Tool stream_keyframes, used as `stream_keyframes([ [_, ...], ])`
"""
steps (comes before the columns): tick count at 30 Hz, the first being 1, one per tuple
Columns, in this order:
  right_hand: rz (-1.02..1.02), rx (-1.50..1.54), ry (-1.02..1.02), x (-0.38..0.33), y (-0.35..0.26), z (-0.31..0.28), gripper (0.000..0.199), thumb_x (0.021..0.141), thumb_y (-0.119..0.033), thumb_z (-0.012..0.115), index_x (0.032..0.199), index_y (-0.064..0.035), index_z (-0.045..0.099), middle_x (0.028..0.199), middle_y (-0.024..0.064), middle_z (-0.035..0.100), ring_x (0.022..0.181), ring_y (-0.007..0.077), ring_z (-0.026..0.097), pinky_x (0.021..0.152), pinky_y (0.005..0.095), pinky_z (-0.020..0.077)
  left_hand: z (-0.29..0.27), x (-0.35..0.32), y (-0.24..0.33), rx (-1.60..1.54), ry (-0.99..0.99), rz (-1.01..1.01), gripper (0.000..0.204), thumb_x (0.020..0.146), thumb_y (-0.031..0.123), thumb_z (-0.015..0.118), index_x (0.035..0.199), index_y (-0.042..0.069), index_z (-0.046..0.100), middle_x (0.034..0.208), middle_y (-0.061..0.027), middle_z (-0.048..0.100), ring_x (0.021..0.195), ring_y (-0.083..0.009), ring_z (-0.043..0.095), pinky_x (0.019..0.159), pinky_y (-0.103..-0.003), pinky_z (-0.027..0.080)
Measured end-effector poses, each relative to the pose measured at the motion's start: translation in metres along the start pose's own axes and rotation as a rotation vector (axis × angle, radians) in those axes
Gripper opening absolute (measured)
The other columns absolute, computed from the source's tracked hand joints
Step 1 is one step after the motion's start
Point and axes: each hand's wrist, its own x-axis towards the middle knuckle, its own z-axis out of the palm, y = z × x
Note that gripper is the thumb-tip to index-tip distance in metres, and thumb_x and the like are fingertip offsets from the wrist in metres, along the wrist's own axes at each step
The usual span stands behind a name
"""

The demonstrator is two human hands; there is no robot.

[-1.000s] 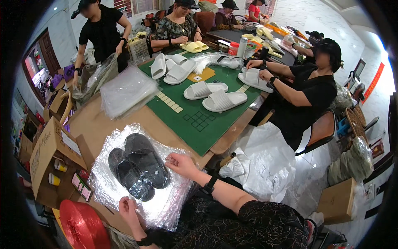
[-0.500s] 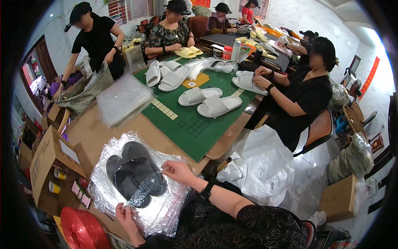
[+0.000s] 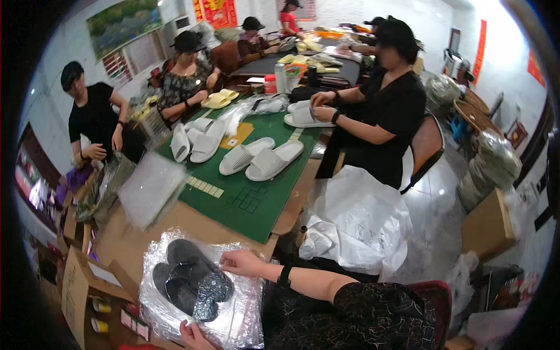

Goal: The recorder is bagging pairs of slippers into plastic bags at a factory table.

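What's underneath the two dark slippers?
Layers of shiny plastic spread out beneath the two dark slippers, with brown tabletop showing beyond. The slippers cover whatever lies directly below them, and the glossy plastic hides the surface under it.

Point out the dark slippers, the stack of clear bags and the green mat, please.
Dark slippers [image 3: 185, 280]: head view, middle of the pair.
Stack of clear bags [image 3: 150, 189]: head view, middle of the top.
Green mat [image 3: 244, 225]: head view, bare near part.
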Motion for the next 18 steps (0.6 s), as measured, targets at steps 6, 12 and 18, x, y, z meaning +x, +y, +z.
stream_keyframes([
  [6,0.028,-0.033,0.03,-0.004,-0.008,-0.014,0.031,0.087,-0.036,0.068,0.097,-0.0068,0.064,0.081,0.0108,0.069,0.074,0.0296,0.067,0.065,0.0395,0.0516,0.0,0.01,-0.018,-0.04,-0.075,0.05,0.03,0.095,0.009,0.056,0.124,0.004,0.052,0.08,0.0017,0.051,0.066,-0.0058,0.046,0.057,-0.02,0.037],
  [12,0.068,-0.034,0.015,0.001,-0.012,-0.012,0.03,0.087,-0.034,0.068,0.099,-0.0063,0.065,0.076,0.0098,0.067,0.068,0.0245,0.065,0.062,0.0362,0.0507,-0.004,0.014,-0.014,-0.073,-0.111,0.072,0.028,0.095,0.009,0.057,0.122,0.004,0.054,0.08,-0.001,0.058,0.065,-0.0053,0.049,0.054,-0.019,0.039],
  [18,0.039,-0.021,0.019,0.001,-0.004,-0.007,0.03,0.087,-0.034,0.069,0.099,-0.0068,0.065,0.075,0.0094,0.065,0.066,0.0229,0.064,0.061,0.0357,0.0501,-0.004,0.009,-0.013,-0.079,-0.084,0.038,0.027,0.095,0.009,0.057,0.122,0.004,0.055,0.081,-0.0003,0.056,0.066,-0.0043,0.049,0.056,-0.02,0.043],
])
